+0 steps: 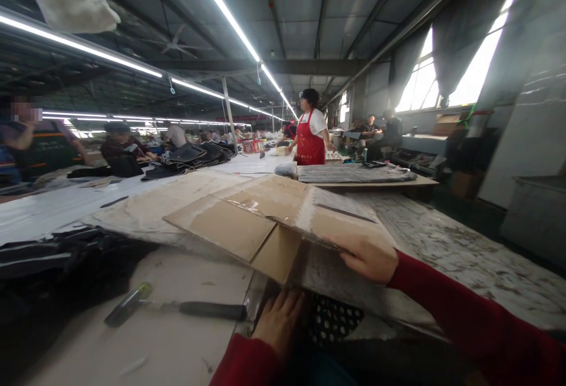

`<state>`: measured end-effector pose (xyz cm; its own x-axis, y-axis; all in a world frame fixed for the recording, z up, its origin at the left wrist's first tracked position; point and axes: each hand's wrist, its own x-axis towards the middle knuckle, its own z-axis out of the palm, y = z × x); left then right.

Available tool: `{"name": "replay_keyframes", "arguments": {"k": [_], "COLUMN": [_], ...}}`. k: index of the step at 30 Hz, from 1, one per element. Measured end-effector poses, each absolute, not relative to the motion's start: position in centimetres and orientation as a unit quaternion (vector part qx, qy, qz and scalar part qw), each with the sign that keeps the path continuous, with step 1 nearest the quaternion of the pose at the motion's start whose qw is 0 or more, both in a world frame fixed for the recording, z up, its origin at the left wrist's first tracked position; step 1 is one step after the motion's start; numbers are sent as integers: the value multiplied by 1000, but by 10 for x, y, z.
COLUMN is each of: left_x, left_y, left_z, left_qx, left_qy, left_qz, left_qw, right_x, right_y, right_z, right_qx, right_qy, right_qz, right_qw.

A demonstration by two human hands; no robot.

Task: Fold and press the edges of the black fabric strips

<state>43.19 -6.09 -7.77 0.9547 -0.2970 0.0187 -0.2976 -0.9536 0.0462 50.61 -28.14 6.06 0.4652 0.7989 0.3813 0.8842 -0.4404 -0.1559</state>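
My right hand (370, 256) grips the near right edge of a flattened cardboard box (260, 200) with brown faces and strips of clear tape. A flap of the cardboard sticks out to the left, and a gap shows beneath it. Just below that gap, my left hand (279, 320) lies with its fingers stretched forward at a dark opening; what its fingertips touch is in shadow. Right of it, a black fabric with white dots (333, 318) shows under the sheet. A mallet (212, 309) with a black handle rests on the pale board (177, 350) to the left.
Dark fabric (66, 262) is heaped at the left. Farther back lie stacked dark pieces (194, 156) and a grey folded fabric (354, 172). A person in a red apron (311, 138) stands across the table; other people are at the left and behind. A mottled tabletop (464, 256) extends right.
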Motion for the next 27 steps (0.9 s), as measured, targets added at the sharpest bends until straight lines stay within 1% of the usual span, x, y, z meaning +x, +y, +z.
{"name": "replay_keyframes", "arguments": {"k": [5,10,16,18,21,25,27], "left_x": [431,430,430,430,429,427,426], "left_y": [-59,-62,-63,-62,-62,-60,-60], "left_z": [-80,-74,-75,-76,-76,-72,-71], "left_qx": [987,986,985,984,982,981,980], "left_qy": [-155,-159,-158,-163,-168,-176,-178], "left_qz": [10,4,3,11,16,6,3], "left_qw": [31,47,65,74,80,84,92], "right_x": [515,508,509,518,534,542,539], "right_y": [-314,-348,-356,-350,-336,-311,-300], "right_z": [87,107,124,144,191,245,251], "right_qx": [-854,-866,-878,-881,-891,-904,-887], "right_qy": [-482,-455,-439,-430,-394,-369,-363], "right_qz": [-133,-115,-82,-77,-77,-71,-172], "right_qw": [140,171,173,183,210,203,226]}}
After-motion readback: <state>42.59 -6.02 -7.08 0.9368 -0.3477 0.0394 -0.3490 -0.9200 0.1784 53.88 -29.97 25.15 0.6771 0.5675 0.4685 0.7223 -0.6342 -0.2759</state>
